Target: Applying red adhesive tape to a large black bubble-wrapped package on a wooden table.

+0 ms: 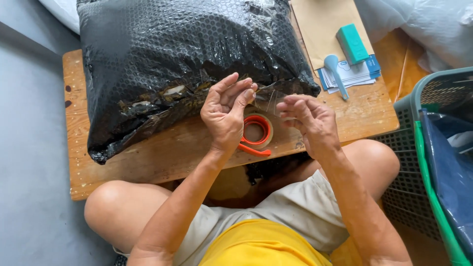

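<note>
My left hand (225, 114) and my right hand (308, 120) are raised over a low wooden table (148, 157). Between their fingertips stretches a strip of clear tape (268, 98), pinched at both ends. Below the hands lies a tape roll in an orange dispenser (256, 134). Just beyond them a large parcel wrapped in black bubble wrap (182, 59) covers most of the table; its near edge is crumpled and shiny with tape.
A brown envelope (320, 24), a teal box (352, 43), a pale blue tool (336, 74) and some papers (354, 74) lie at the table's far right. A grey-green plastic basket (433, 148) holding blue plastic stands on the right. My bent knees sit under the table's edge.
</note>
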